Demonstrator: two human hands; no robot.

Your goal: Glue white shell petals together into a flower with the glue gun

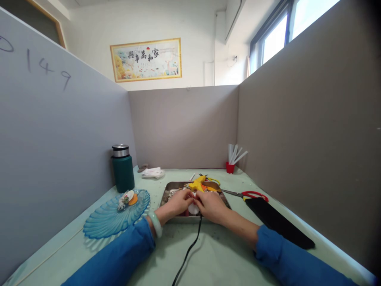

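Observation:
Over the metal tray point(175, 219), my left hand point(179, 201) and my right hand point(212, 205) meet fingertip to fingertip. Both are closed in a pinch, and whatever lies between the fingers is too small and hidden to make out. Just below the fingertips shows a round white piece point(193, 209), perhaps a shell. Behind my hands a yellow glue gun point(197, 184) rests on the tray among shell-like bits. A black cord point(190, 248) runs from the tray toward me.
On the left, a blue scalloped plate point(104, 218) bears a small shell cluster point(127, 200), beside a green bottle point(123, 172). Red-handled scissors point(255, 194) and a black strip point(278, 222) lie right. A red cup point(230, 168) holds white sticks. Grey partitions point(184, 127) enclose the table.

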